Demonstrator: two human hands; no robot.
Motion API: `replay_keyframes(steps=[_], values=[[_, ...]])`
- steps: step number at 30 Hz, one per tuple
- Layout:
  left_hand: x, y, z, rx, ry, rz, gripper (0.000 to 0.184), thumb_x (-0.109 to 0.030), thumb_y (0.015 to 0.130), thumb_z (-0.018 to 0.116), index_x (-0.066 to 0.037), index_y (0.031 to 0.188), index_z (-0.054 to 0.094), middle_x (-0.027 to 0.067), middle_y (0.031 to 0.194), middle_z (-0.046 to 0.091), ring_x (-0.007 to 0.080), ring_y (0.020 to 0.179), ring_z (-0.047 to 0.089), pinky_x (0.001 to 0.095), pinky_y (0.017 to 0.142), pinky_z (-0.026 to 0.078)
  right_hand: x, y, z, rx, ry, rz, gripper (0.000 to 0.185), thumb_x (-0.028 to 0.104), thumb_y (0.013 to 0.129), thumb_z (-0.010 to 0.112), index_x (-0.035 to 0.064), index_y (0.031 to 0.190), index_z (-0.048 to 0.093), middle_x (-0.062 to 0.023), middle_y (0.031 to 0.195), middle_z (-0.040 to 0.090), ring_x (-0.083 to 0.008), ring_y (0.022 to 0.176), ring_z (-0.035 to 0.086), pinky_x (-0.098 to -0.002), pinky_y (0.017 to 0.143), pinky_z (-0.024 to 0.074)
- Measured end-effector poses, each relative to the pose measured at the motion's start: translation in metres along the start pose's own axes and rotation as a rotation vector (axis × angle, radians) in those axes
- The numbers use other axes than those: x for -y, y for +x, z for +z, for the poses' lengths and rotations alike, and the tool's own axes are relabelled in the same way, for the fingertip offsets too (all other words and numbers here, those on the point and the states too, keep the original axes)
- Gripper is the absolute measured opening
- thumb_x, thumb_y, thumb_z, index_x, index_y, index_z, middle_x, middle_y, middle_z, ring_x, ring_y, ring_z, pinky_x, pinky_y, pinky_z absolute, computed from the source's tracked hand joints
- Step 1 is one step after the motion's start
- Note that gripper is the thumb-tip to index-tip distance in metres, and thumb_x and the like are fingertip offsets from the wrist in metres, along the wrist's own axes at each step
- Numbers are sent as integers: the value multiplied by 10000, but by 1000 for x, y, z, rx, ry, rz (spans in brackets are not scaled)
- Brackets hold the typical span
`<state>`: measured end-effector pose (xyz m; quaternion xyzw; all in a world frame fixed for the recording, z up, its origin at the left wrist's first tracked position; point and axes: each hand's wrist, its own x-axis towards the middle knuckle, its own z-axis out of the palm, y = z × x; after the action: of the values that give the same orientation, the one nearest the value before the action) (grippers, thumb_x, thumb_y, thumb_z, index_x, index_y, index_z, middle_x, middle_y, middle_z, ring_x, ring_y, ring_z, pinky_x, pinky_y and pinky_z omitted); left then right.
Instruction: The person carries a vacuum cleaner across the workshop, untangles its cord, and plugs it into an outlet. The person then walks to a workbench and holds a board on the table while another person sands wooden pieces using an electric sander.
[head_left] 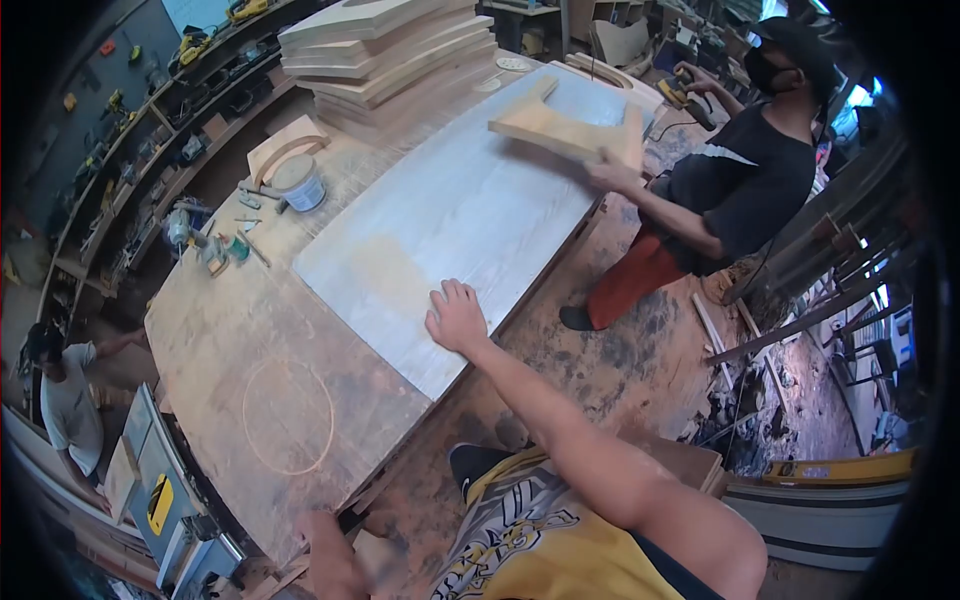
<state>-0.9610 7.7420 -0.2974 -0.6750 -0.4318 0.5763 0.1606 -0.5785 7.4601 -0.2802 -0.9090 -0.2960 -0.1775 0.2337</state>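
Observation:
My right hand (458,316) rests on the pale grey-white board (450,215) near its close edge. Its fingers are somewhat bent and slightly apart, and no object shows in it. Beside the fingertips, a patch of fine sawdust (385,268) covers part of the board. Down at the table's near edge is my left hand (318,530), blurred and partly cut off from view by its angle, so its fingers cannot be made out. A thin circular outline (288,415) marks the brown tabletop (215,345) ahead of it.
Across the board, a co-worker (745,165) holds a curved wooden piece (575,125) and a yellow sander (685,100). Stacked wooden pieces (390,50), a tub (298,183) and small tools stand on the table. Another person (75,400) is at left near a table saw (150,480).

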Motion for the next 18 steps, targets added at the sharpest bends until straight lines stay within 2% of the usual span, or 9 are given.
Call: replay_keyframes(steps=[7,12,18], values=[[3,1,1,7,-123,63,378,-333,792,655,-233,1156,646,-18,1189,625,209,1062,607,425,805,514,5,0,4,-57,-13,-27,376,296,793,533,6,1030,566,-229,1140,509,-353,1142,433,-459,962,331],[3,2,-4,4,-164,42,367,-328,800,640,-247,1158,646,-26,1201,619,199,1070,603,451,811,512,3,-4,-4,12,-9,0,366,290,795,539,6,1025,562,-232,1142,523,-347,1142,438,-456,970,327],[-7,42,15,-23,-199,79,359,-326,811,623,-250,1161,644,-31,1205,616,189,1077,598,467,807,510,2,-5,-3,-24,16,-1,340,281,795,542,13,1004,559,-227,1143,524,-341,1133,449,-449,975,326]])
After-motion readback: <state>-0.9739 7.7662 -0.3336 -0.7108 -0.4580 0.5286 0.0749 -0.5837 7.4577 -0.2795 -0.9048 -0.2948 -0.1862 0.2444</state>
